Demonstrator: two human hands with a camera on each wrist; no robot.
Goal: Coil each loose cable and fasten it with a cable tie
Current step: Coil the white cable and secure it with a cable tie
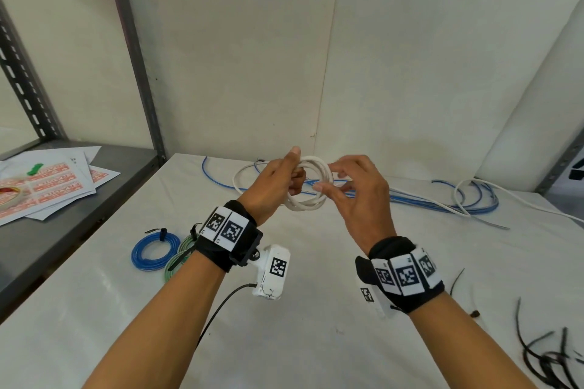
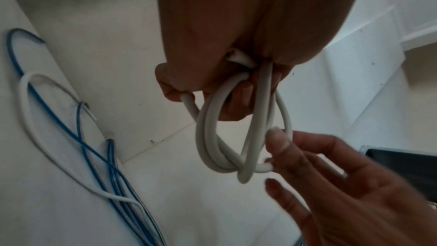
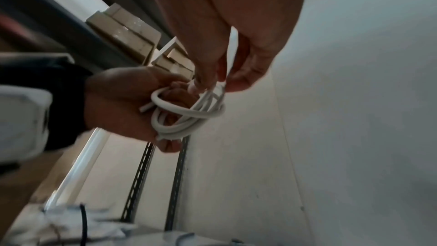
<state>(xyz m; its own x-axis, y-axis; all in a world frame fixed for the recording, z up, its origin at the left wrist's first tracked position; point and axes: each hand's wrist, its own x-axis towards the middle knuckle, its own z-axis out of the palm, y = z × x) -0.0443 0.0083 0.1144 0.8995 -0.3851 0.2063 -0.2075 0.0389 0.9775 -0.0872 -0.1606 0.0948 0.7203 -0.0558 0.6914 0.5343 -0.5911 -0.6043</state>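
Left hand (image 1: 271, 185) grip clasps the white cable coil (image 1: 311, 186); right hand (image 1: 354, 193) pinches its side.

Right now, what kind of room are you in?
Probably a workshop or storeroom. Slotted metal shelving stands by a white-covered table, and loose blue cables and black cable ties lie there while both hands coil a white cable.

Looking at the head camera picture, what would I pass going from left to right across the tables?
Printed sheets → blue coil → green coil → left hand → white cable coil → right hand → loose blue and white cables → black cable ties.
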